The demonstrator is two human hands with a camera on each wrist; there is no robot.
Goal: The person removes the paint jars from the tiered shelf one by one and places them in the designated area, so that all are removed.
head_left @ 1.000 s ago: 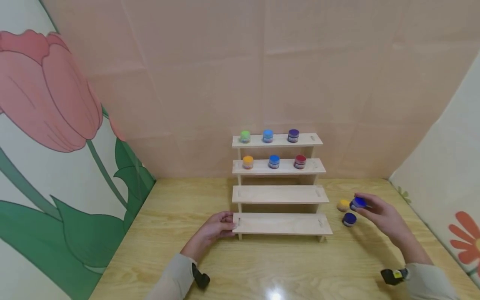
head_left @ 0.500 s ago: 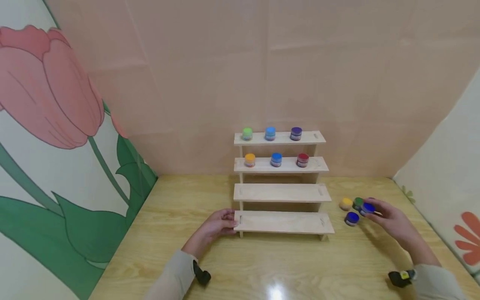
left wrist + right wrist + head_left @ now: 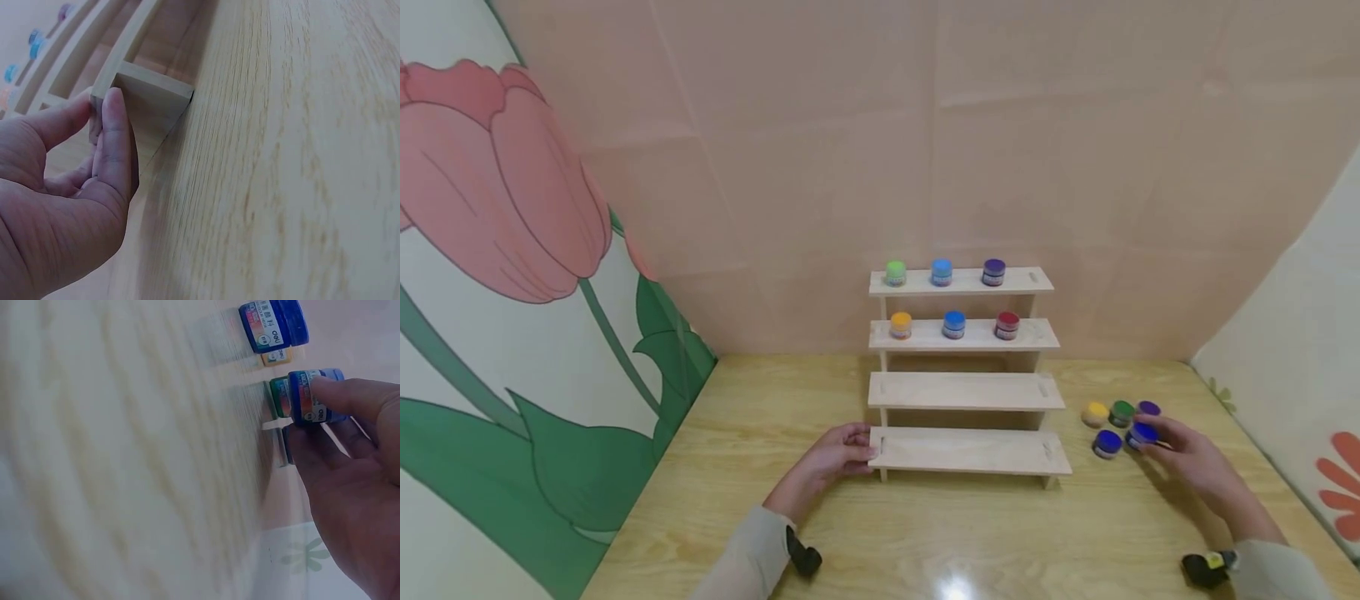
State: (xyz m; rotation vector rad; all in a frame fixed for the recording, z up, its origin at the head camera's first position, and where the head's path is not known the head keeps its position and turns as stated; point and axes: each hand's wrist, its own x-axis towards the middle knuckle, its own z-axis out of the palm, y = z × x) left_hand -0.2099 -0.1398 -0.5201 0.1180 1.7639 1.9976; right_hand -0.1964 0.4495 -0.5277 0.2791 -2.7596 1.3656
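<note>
At the left end of a pale wooden four-step stand, my left hand [image 3: 829,460] pinches the lowest shelf board [image 3: 966,451] between thumb and fingers. The left wrist view shows the board's end [image 3: 97,115] in that grip. On the right, my right hand [image 3: 1201,463] holds a blue paint jar [image 3: 1141,435] between thumb and fingers, upright at table level. Close around it stand another blue jar [image 3: 1107,443], a yellow one [image 3: 1095,413], a green one [image 3: 1122,412] and a purple one [image 3: 1148,408], partly hidden by my fingers.
On the top shelf [image 3: 1015,280] stand light green, light blue and purple jars. Orange, blue and dark red jars stand on the shelf [image 3: 1037,333] below. The stand sits on a wood-grain table [image 3: 775,400] before a pinkish backdrop [image 3: 805,183]; a flowered panel [image 3: 1330,333] borders the right.
My right hand has lowered the blue jar and brought it slightly right, beside the other blue one. Green and purple jars behind it have come into sight. The left hand keeps its grip.
</note>
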